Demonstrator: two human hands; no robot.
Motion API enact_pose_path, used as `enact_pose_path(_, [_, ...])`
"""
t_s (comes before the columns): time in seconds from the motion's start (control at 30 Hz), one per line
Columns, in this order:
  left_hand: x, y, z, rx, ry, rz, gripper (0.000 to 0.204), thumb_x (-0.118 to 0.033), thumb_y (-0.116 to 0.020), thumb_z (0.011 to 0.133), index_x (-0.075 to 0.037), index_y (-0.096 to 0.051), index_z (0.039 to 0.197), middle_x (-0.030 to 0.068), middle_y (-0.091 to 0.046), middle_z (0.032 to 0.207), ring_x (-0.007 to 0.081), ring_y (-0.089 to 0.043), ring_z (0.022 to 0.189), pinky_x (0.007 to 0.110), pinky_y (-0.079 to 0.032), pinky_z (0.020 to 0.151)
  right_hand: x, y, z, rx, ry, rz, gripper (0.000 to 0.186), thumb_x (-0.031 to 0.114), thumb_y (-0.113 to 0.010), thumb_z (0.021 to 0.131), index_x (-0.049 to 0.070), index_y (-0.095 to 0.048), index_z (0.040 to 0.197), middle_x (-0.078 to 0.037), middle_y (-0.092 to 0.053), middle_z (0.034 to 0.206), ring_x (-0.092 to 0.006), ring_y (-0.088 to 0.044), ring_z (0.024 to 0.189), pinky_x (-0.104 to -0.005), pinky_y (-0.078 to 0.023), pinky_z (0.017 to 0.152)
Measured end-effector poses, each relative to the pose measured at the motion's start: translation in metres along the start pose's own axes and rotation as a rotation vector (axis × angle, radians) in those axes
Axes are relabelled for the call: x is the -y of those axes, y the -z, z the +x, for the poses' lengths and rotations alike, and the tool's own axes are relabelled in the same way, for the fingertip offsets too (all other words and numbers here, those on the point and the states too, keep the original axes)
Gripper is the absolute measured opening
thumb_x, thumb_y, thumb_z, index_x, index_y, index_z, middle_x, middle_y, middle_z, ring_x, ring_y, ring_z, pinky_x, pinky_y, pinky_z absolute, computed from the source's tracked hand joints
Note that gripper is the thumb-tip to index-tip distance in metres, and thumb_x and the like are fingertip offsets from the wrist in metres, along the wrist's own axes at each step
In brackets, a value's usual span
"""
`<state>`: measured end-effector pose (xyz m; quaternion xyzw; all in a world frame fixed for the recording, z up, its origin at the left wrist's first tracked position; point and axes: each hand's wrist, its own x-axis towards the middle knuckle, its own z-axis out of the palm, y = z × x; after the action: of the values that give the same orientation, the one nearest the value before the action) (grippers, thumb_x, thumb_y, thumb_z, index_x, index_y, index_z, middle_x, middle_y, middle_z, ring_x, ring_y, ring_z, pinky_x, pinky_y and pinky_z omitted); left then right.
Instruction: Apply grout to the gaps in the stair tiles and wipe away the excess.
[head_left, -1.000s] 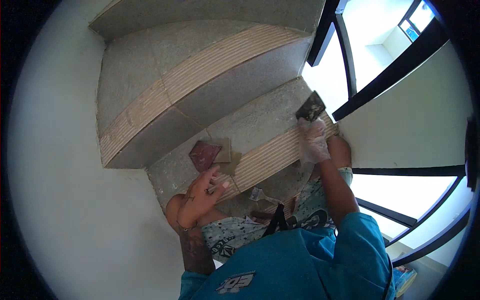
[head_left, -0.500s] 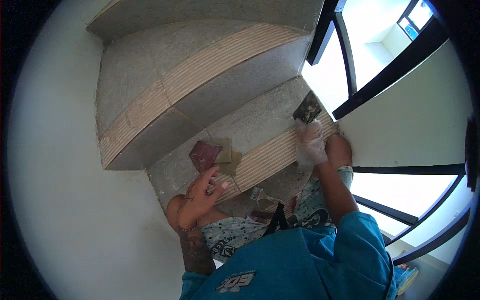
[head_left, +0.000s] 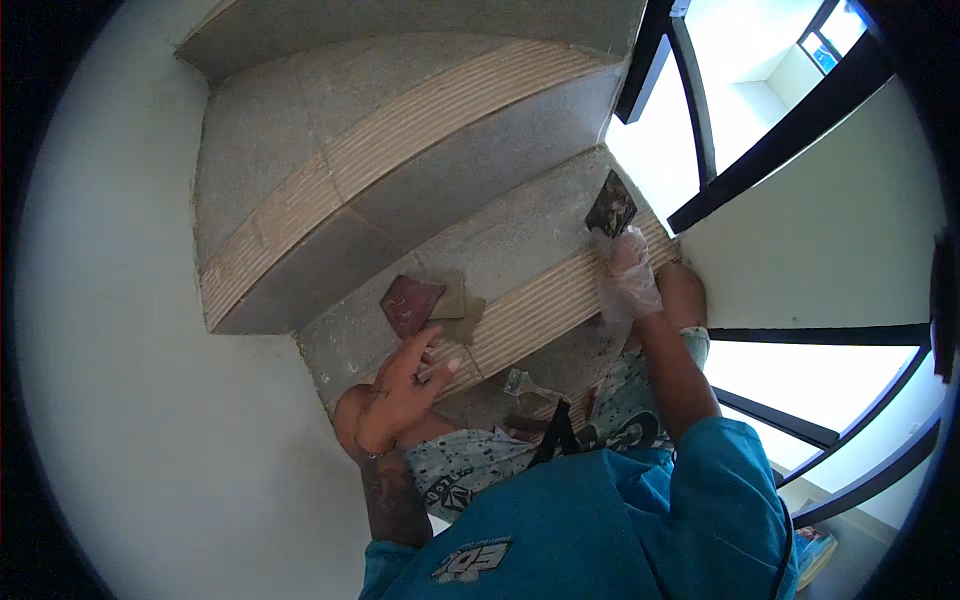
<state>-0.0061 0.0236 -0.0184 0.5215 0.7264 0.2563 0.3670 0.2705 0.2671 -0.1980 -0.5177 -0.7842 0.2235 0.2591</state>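
Clear plastic glove (head_left: 640,294) on, the right hand (head_left: 629,262) grips a dark, flat, four-sided pad (head_left: 611,204) jutting past its closed fingers; the bare left hand (head_left: 404,394) hangs half-curled, empty, a flat maroon sheet (head_left: 411,304) just beyond its fingertips.

Your left hand (head_left: 405,388) is bare and held by your left knee (head_left: 349,415), fingers loosely curled, thumb (head_left: 440,376) apart; your left forearm (head_left: 392,495) carries dark markings; your right hand (head_left: 630,265), in a clear plastic glove (head_left: 642,297), reaches farther forward, fingers bent in a grip; your right forearm (head_left: 668,365) slants up and leftward.
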Motion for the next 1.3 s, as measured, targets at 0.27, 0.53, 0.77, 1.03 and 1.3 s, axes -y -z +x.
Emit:
enact_pose_path(0.27, [-0.007,-0.002,0.000,0.013,0.007,-0.017,0.051,-0.030,-0.065,0.081,-0.003,-0.048,0.122,0.0155,-0.057,0.107,0.0242,-0.057,0.090,0.034,-0.047,0.077,0.011,0.001,-0.009,-0.183,0.109,-0.043,0.030,0.029,-0.054,0.084,0.001,-0.055,0.073,-0.019,-0.051,0.065,-0.0375,-0.052,0.063,-0.0453,-0.039,0.054])
enact_pose_path(0.53, [-0.007,-0.007,0.002,0.029,-0.001,-0.011,0.051,-0.029,-0.064,0.082,-0.003,-0.047,0.122,0.0155,-0.056,0.110,0.0247,-0.056,0.094,0.035,-0.045,0.081,-0.020,-0.030,-0.013,-0.354,0.069,0.031,0.028,0.024,-0.054,0.084,0.002,-0.052,0.066,-0.018,-0.047,0.060,-0.0372,-0.050,0.058,-0.0444,-0.038,0.051])
enact_pose_path(0.77, [-0.006,0.002,-0.004,0.011,0.057,0.005,0.050,-0.028,-0.064,0.082,-0.003,-0.048,0.122,0.0145,-0.056,0.111,0.0248,-0.056,0.093,0.035,-0.046,0.079,0.020,0.003,0.016,-0.317,-0.012,-0.182,0.023,0.024,-0.052,0.084,0.003,-0.055,0.074,-0.013,-0.052,0.066,-0.0318,-0.053,0.061,-0.0355,-0.043,0.052])
enact_pose_path(1.03, [-0.003,0.002,-0.006,-0.013,0.076,0.014,0.051,-0.028,-0.064,0.081,-0.003,-0.048,0.123,0.0145,-0.058,0.108,0.0233,-0.058,0.089,0.035,-0.046,0.078,0.033,-0.070,-0.008,-0.228,0.352,-0.278,0.021,0.025,-0.050,0.088,0.005,-0.054,0.082,-0.009,-0.055,0.074,-0.0231,-0.055,0.064,-0.0345,-0.045,0.057])
enact_pose_path(1.3, [0.001,-0.017,0.011,0.048,0.043,0.016,0.051,-0.028,-0.064,0.082,-0.004,-0.047,0.124,0.0142,-0.057,0.107,0.0236,-0.057,0.088,0.034,-0.046,0.076,-0.163,-0.019,0.030,-0.240,-0.038,-1.001,0.020,0.017,-0.048,0.087,0.004,-0.057,0.099,-0.009,-0.058,0.088,-0.0198,-0.055,0.080,-0.0361,-0.046,0.070])
